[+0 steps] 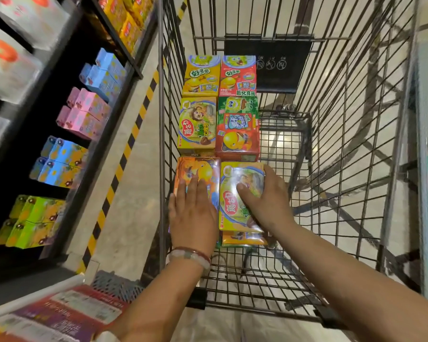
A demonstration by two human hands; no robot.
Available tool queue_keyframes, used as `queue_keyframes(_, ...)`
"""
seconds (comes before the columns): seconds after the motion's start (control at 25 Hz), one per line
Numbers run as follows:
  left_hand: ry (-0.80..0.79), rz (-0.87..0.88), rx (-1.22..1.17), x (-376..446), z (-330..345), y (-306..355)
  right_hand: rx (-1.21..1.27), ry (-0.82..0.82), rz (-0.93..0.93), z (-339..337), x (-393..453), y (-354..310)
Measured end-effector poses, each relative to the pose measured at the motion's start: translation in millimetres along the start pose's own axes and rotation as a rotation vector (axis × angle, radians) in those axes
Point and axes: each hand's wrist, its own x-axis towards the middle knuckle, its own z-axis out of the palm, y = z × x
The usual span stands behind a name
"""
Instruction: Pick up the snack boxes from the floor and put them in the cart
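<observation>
Several snack boxes lie in two rows along the left side of the wire cart (344, 149). My left hand (193, 213) rests flat, fingers straight, on the nearest orange box (203, 169) in the left row. My right hand (265, 201) grips the yellow-green box (237, 193) in the right row, thumb on top and fingers curled round its right edge. That box sits on another box (242, 239) whose front edge shows beneath it. Farther in lie a yellow-green box (197, 124), a red box (237, 134), a yellow box (200, 75) and another red box (237, 75).
Black shelves (67, 124) on the left hold blue, pink and green cartons. A yellow-black striped line (124, 154) runs along the floor between shelf and cart. A black plate (277, 65) hangs on the cart's far end. Red printed packs (59, 314) lie at bottom left.
</observation>
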Motion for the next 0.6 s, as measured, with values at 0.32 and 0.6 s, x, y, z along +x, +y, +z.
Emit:
queue_keyframes(0.32,-0.07,0.082,-0.105,-13,-34,-1,0.01,-0.06,0.03,-27,-15,-9)
queue_keyframes(0.6,-0.207,0.214,-0.473,30,-143,-4,-0.126,-0.181,-0.149,-95,-19,-80)
